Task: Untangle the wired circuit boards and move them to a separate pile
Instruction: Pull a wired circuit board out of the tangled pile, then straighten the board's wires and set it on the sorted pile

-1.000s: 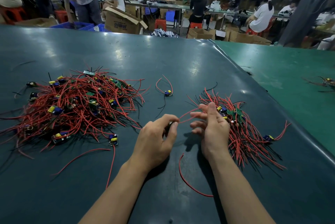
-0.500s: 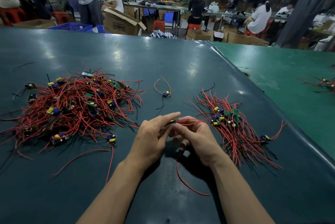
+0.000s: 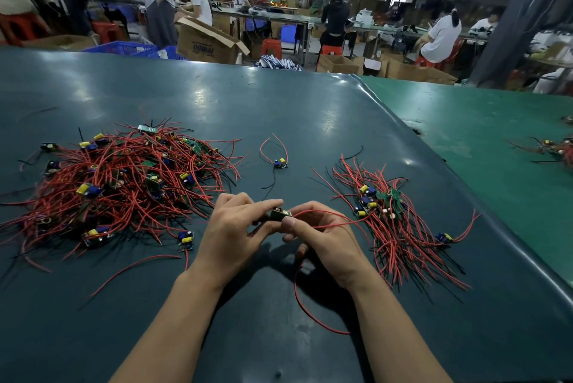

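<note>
Red lead now arcs from the small circuit board (image 3: 280,214) across the right hand (image 3: 322,240), which a second ago lay flat-fingered by the sorted pile (image 3: 400,221). Both hands pinch the board; left hand (image 3: 231,234) curls around its near end. Tangled heap (image 3: 117,184) sits left. Judgement: one unit freed, nearly ready to place.

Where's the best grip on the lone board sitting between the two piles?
Probably the board body itself, pinched across its edges from above. It lies flat on the table, apart from both piles, with red wires looping away at the far side and a black wire trailing toward the near side; pulling on the wires would likely strain the joints.
</note>
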`<act>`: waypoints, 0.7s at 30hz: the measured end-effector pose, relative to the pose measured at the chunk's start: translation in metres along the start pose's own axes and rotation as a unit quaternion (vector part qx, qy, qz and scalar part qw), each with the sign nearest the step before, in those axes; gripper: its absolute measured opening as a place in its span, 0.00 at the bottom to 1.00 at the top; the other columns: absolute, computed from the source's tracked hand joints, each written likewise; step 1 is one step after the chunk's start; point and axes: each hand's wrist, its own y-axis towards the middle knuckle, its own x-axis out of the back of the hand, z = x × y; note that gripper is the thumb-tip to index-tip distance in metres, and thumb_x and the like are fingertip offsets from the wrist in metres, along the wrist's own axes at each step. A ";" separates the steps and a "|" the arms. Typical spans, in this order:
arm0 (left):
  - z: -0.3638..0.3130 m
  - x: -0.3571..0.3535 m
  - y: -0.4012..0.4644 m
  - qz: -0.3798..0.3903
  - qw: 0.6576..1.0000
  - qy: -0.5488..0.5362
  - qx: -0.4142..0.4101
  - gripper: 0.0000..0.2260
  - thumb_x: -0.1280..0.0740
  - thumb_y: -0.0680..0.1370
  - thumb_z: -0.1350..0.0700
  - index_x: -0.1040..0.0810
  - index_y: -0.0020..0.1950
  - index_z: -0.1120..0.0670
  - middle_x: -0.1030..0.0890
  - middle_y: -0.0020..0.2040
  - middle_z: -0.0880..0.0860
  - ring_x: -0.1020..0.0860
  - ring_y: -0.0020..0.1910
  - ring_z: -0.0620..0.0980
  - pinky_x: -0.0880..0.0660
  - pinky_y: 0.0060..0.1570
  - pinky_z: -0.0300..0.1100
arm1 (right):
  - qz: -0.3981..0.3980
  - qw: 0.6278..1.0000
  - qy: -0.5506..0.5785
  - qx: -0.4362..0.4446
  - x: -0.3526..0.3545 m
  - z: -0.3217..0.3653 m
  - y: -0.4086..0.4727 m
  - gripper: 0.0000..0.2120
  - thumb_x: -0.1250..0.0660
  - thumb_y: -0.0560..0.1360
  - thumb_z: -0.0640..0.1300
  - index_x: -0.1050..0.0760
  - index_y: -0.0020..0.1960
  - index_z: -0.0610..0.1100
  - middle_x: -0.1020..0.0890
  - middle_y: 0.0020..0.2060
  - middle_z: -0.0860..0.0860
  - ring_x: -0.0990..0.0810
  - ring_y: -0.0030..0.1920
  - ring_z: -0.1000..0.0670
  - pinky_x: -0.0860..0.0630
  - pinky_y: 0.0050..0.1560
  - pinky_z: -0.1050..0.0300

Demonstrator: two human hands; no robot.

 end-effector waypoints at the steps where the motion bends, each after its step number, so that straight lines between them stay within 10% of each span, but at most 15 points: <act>1: 0.001 0.000 -0.001 -0.002 1.000 -0.003 -0.001 0.16 0.27 0.70 0.54 0.16 0.56 0.56 0.25 0.35 0.51 0.28 0.37 0.55 0.27 0.38 0.53 | 0.005 1.000 -0.001 0.002 0.000 -0.001 0.000 0.02 0.29 0.75 0.36 0.20 0.46 0.42 0.17 0.36 0.47 0.18 0.36 0.51 0.25 0.28 0.61; 6: 0.001 0.002 -0.002 -0.012 0.999 0.006 -0.045 0.18 0.32 0.73 0.47 0.16 0.57 0.56 0.24 0.35 0.46 0.31 0.38 0.45 0.34 0.43 0.49 | -0.008 1.000 -0.014 -0.019 -0.004 -0.001 -0.001 0.03 0.29 0.76 0.38 0.20 0.42 0.41 0.17 0.33 0.45 0.22 0.30 0.53 0.28 0.25 0.63; 17: 0.027 0.016 -0.004 -0.224 0.950 0.146 0.158 0.05 0.27 0.76 0.57 0.14 0.48 0.57 0.17 0.38 0.53 0.24 0.42 0.58 0.34 0.44 0.48 | -0.432 0.885 0.151 0.085 0.019 0.005 0.010 0.12 0.33 0.79 0.46 0.24 0.41 0.39 0.21 0.25 0.50 0.26 0.22 0.53 0.31 0.20 0.63; 21: 0.027 0.007 -0.003 -0.158 0.951 0.203 0.169 0.06 0.30 0.75 0.54 0.15 0.44 0.55 0.17 0.38 0.52 0.25 0.42 0.58 0.36 0.45 0.48 | -0.387 0.885 0.258 -0.040 0.023 0.002 0.010 0.26 0.39 0.78 0.60 0.22 0.48 0.35 0.15 0.35 0.44 0.16 0.30 0.48 0.23 0.25 0.62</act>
